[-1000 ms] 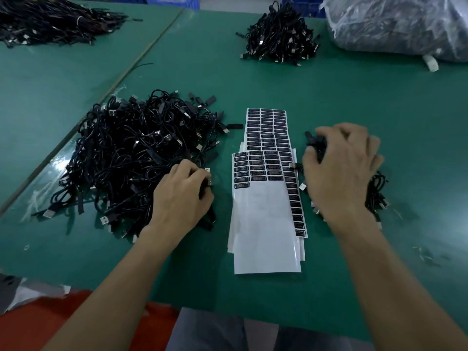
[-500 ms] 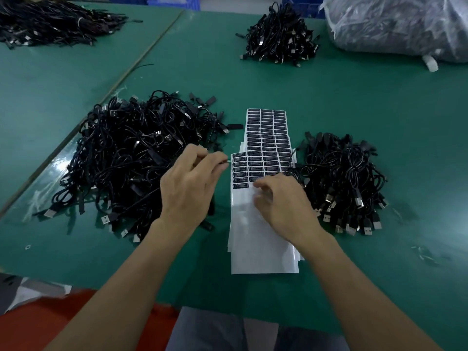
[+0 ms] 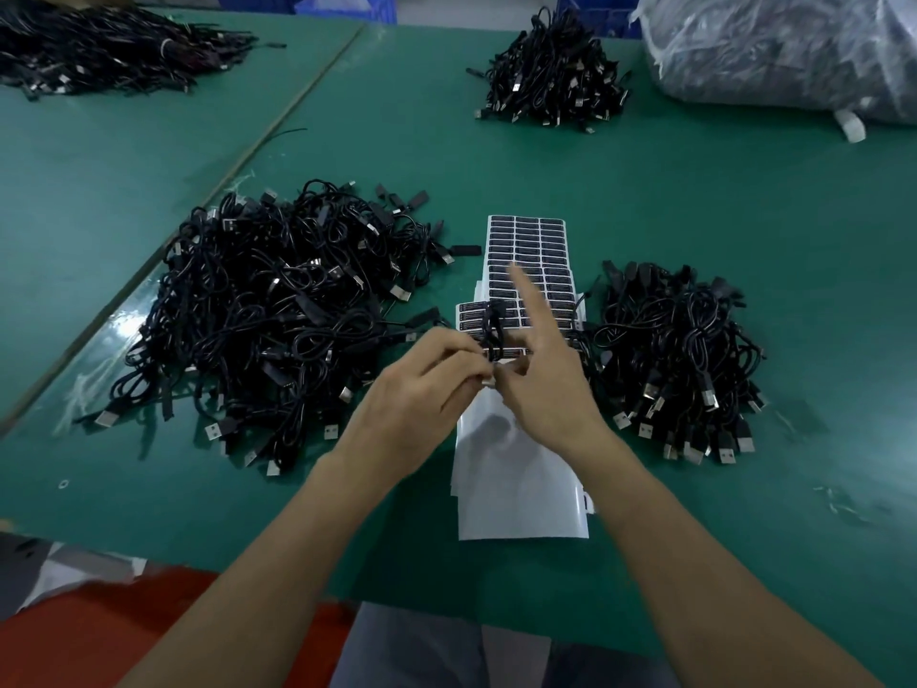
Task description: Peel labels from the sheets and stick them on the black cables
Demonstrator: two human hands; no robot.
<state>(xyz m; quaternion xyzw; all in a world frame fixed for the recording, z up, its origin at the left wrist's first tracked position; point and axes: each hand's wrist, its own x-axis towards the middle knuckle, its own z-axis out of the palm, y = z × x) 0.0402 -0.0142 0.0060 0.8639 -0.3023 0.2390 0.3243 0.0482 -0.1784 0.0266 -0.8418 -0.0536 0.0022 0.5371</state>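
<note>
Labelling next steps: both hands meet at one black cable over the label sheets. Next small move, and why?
Likely: right hand presses a label around the small coiled black cable that the left hand pinches above the white label sheets. Both hands' fingers meet at it; the label itself is unclear.

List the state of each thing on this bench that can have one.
coiled cable, bundled, held above the sheets.
left hand, pinches the cable's lower end.
right hand, pinches there too, index finger straight.
front label sheet, lower part peeled bare.
rear label sheet, rows full.
left cable pile, loose tangled heap.
right cable pile, smaller heap.
</note>
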